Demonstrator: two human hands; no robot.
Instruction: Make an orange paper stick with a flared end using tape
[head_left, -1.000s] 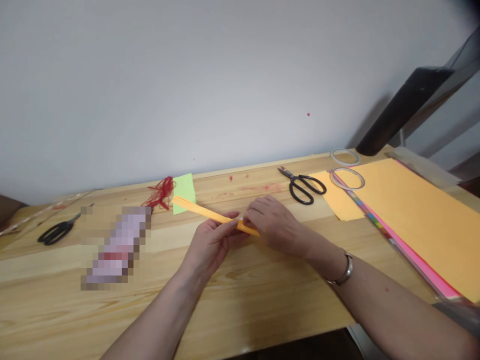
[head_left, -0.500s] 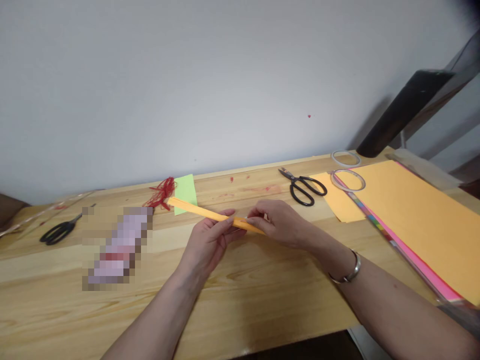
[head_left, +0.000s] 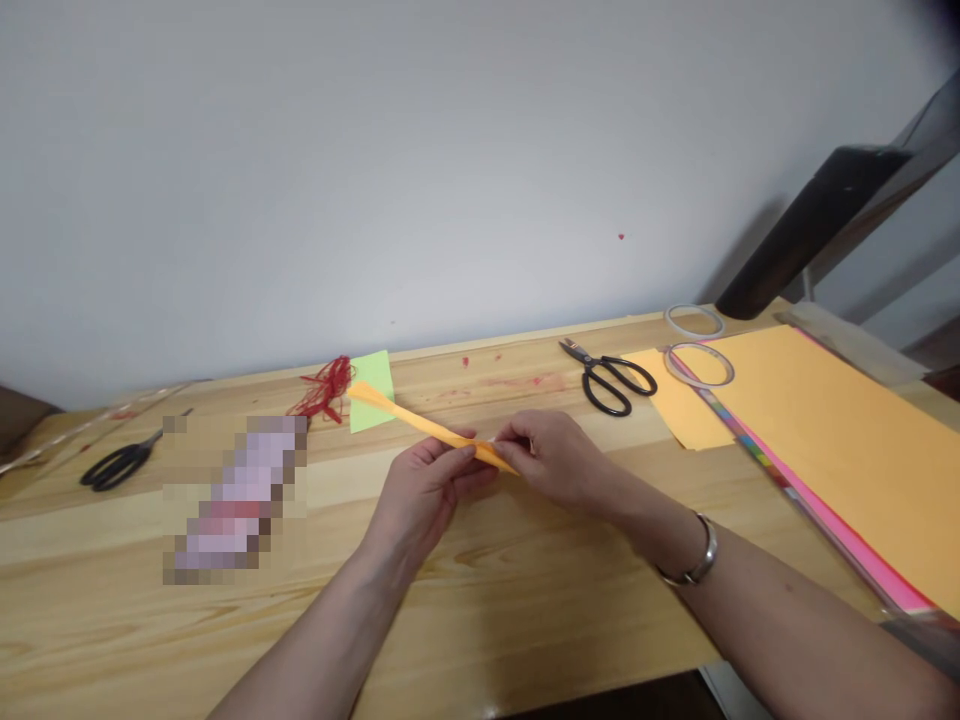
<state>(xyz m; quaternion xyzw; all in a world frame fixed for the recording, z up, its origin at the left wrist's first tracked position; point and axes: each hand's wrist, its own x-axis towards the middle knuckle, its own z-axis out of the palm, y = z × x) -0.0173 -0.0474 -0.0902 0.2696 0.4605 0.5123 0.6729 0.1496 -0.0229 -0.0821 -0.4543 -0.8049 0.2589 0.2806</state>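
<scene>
A narrow folded strip of orange paper point(head_left: 409, 417) is held above the wooden table, slanting from upper left to lower right. My left hand point(head_left: 427, 485) pinches it near its middle between thumb and fingers. Right beside it, my right hand point(head_left: 547, 455) grips the strip close to its lower right end, which the fingers partly hide. The far left end fans out a little over a light green paper point(head_left: 373, 380). A bundle of red strings point(head_left: 330, 387) lies left of that green sheet.
Black-handled scissors point(head_left: 609, 383) lie behind my right hand, and another pair point(head_left: 120, 463) lies far left. Tape rolls point(head_left: 699, 380) rest by orange sheets point(head_left: 840, 430) on the right. A black cylinder point(head_left: 810, 230) leans at the back right. A pixelated object point(head_left: 247, 490) is at left.
The left end of the orange strip has spread wider and shifted slightly right. Both hands have moved a little; they still hold the strip.
</scene>
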